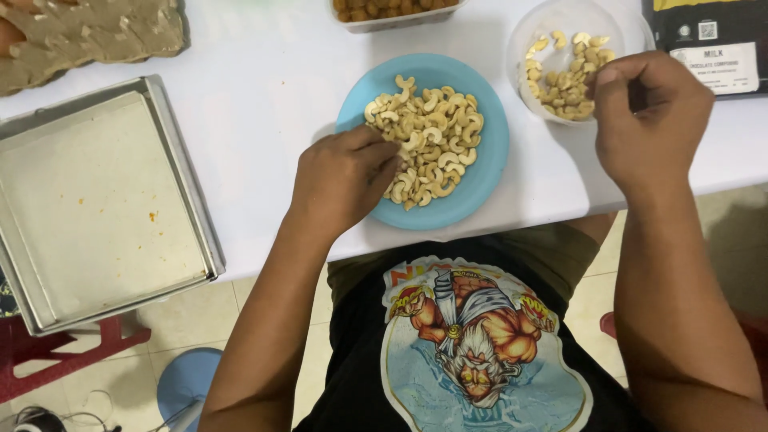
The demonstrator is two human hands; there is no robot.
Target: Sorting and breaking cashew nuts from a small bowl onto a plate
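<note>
The left hand (344, 180) lies on the near edge of a blue plate (488, 152). Its fingers are bent and rest in a heap of cashews (428, 136) on that plate. The fingertips touch the nuts at the near left side of the heap, but I cannot tell if they pinch one, because the fingers cover that place.

The right hand (648, 120) is raised at the near right edge of a clear bowl (560, 24). Its fingers are curled together, thumb against the fingertips, like a loose fist. I cannot tell if a nut is inside the grip. The bowl has more cashews, (564, 76) lying in its half nearest this hand. The bowl stands just beside the plate, between the two hands and a little farther away.

Both dishes stand on a white table (264, 72). Well to the left of the left hand there is a metal tray (180, 160) lined with pale paper, and part of it hangs over the table edge. Beyond the tray, a brown flat slab (88, 32) lies at the far left corner. Beyond the plate is a tub (396, 16) with brown pieces, cut by the frame. Beyond the right hand lies a black packet (712, 40) with a white label.
</note>
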